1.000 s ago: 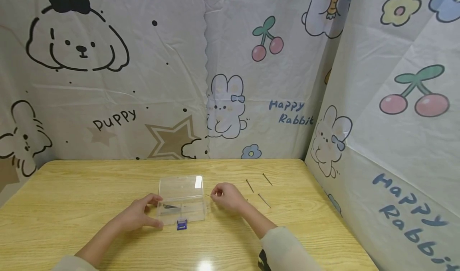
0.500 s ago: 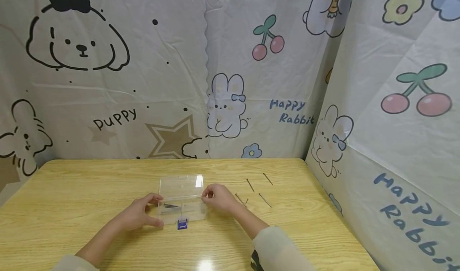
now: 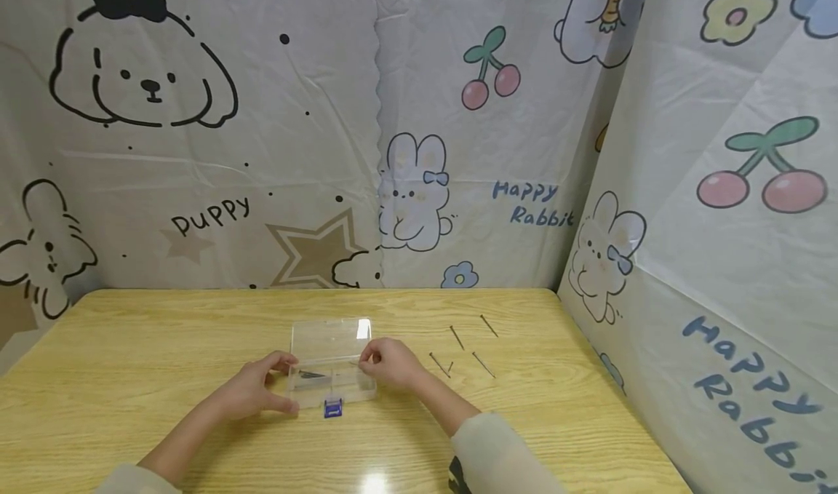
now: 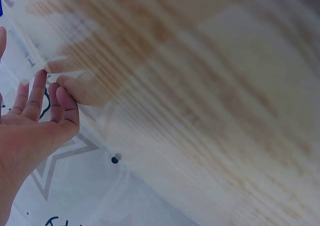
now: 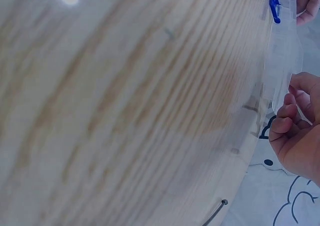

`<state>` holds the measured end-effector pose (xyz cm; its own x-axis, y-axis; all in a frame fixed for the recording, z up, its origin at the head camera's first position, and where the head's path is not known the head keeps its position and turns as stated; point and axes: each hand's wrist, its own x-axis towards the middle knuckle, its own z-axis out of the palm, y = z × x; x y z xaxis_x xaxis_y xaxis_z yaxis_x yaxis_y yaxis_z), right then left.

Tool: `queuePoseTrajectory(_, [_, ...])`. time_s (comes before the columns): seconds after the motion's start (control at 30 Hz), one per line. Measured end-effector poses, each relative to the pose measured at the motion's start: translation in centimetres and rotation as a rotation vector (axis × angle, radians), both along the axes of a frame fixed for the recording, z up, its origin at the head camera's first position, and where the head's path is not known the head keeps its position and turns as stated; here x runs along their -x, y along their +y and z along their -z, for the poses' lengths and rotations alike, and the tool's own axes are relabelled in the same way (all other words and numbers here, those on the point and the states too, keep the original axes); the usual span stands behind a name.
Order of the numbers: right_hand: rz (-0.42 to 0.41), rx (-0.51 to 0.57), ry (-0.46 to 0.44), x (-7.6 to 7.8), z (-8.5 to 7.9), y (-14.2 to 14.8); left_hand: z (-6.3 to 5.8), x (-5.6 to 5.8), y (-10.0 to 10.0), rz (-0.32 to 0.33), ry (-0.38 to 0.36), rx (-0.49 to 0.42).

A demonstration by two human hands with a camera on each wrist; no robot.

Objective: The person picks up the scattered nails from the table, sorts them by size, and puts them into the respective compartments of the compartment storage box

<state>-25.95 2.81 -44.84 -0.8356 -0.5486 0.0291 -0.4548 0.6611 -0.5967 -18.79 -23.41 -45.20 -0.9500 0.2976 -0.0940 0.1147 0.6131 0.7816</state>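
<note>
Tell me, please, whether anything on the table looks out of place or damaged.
Nothing looks spilled or damaged. Mildly odd: one dark metal nail, on the yellow wood-grain table right of the open clear plastic box, looks shorter than the four long dark nails nearby.

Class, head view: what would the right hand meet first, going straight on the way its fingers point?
Probably the clear, rectangular plastic box, which the right hand overlaps in view; depth is unclear, so it may pass above, toward the left hand.
</note>
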Motion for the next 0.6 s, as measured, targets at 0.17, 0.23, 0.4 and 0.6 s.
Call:
queuePoseTrajectory(0.17, [0.004,-0.006,-0.004,-0.04,0.01,-0.13,-0.19,-0.02,0.1,-0.009,-0.012,0.006])
queuePoseTrajectory(0.23, [0.006,-0.003,-0.003,-0.05,-0.04,-0.19,-0.23,-0.06,0.11,-0.006,-0.013,0.012])
queuePoseTrajectory(0.4, [0.011,0.001,-0.004,-0.03,-0.05,-0.3,-0.18,-0.08,0.12,-0.009,-0.016,0.017])
queuePoseTrajectory(0.6, [0.03,0.001,-0.029,0.11,-0.1,-0.13,-0.12,-0.07,0.16,-0.014,-0.021,0.02])
